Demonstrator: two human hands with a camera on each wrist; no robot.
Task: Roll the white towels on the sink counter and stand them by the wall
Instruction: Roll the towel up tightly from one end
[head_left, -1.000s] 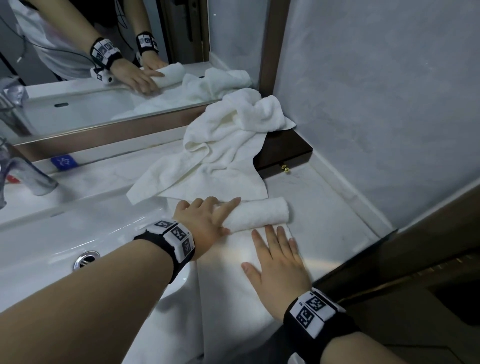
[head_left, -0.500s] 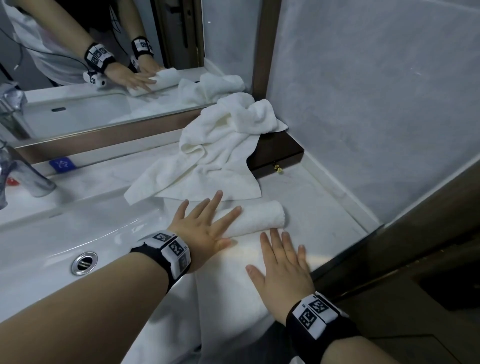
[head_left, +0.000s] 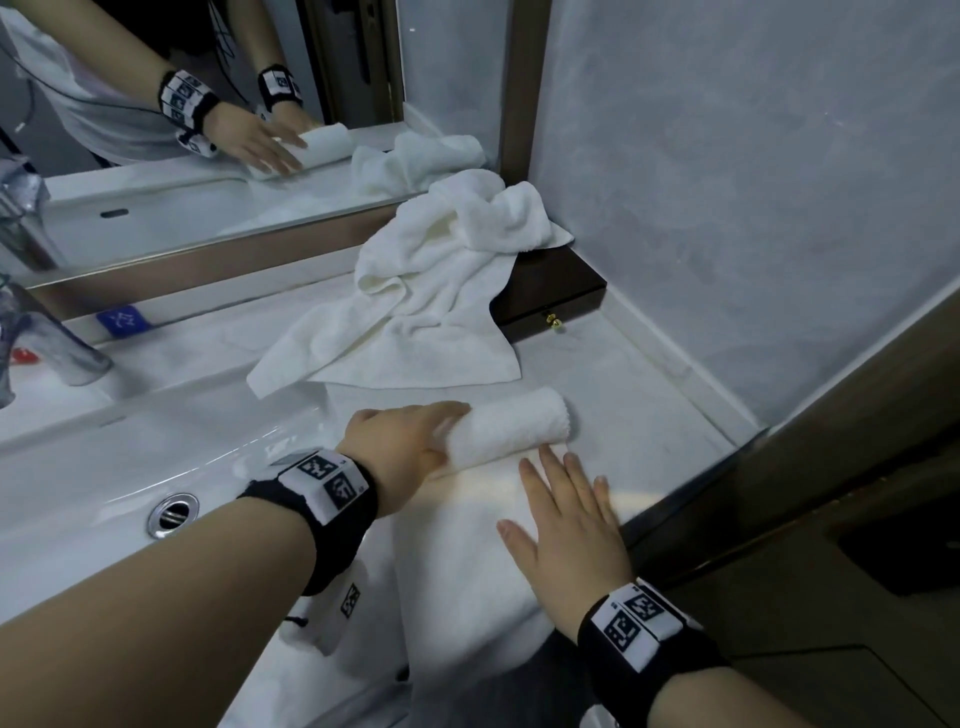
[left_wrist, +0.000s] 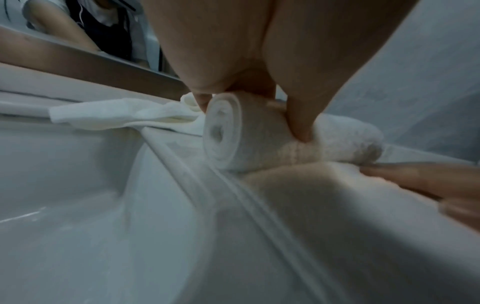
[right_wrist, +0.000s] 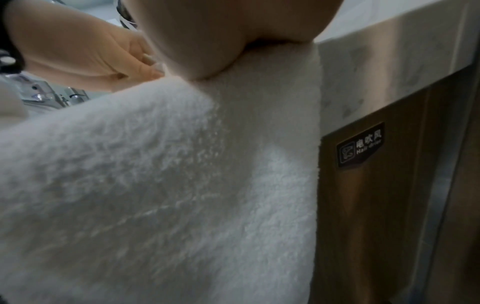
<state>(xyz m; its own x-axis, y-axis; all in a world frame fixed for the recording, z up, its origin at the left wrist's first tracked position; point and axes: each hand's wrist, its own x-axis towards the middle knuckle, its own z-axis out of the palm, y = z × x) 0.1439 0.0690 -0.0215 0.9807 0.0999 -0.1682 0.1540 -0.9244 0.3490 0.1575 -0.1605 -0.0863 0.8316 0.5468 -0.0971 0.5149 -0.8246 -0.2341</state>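
A white towel lies on the sink counter (head_left: 649, 426), its far part wound into a roll (head_left: 511, 426) and its flat part (head_left: 467, 551) running to the front edge and hanging over it. My left hand (head_left: 415, 441) grips the roll's left end. In the left wrist view the thumb (left_wrist: 298, 115) presses on the roll (left_wrist: 259, 144) and the fingers curl over its far side. My right hand (head_left: 566, 514) lies flat, fingers straight, on the unrolled part just in front of the roll. A second white towel (head_left: 431, 301) lies crumpled farther back.
The crumpled towel drapes over a dark wooden box (head_left: 561, 296) in the corner by the grey wall (head_left: 727, 208). The sink basin (head_left: 104, 457) with drain (head_left: 173, 514) and a faucet (head_left: 52, 343) are to the left. Below the counter's edge is a wooden cabinet front (right_wrist: 376, 205).
My left hand's fingers, spread on top of the roll before, now curl over its left end. The right hand stays flat on the towel.
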